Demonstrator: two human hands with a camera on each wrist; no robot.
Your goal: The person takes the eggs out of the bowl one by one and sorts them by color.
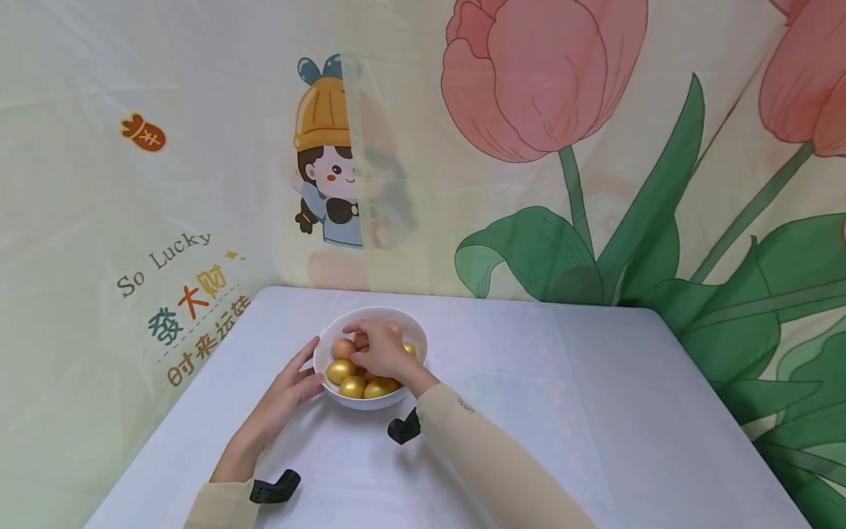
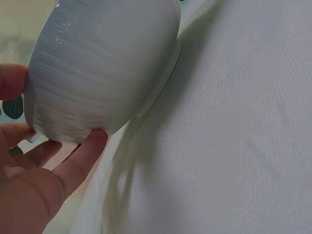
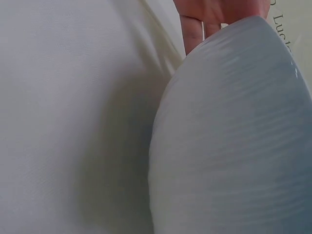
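Observation:
A white bowl [image 1: 370, 404] holds several gold eggs [image 1: 341, 371] and brown eggs [image 1: 343, 349]. My left hand [image 1: 291, 386] is at its left side. The thumb touches the rim, and the other fingers spread along the outer wall [image 2: 107, 63], as the left wrist view shows. From above, my right hand [image 1: 383, 351] reaches into the bowl with bent fingers and thumb about a brown egg, which they partly cover. In the right wrist view the bowl wall [image 3: 229, 126] hides my right hand, while my left-hand fingers [image 3: 192, 34] show beyond the rim.
The bowl stands on a table with a white cloth [image 1: 529, 411], near its back edge. A printed curtain [image 1: 410, 147] with tulips and a cartoon figure hangs right behind the table and along its left side. Black wrist cameras [image 1: 276, 488] sit at both sleeves.

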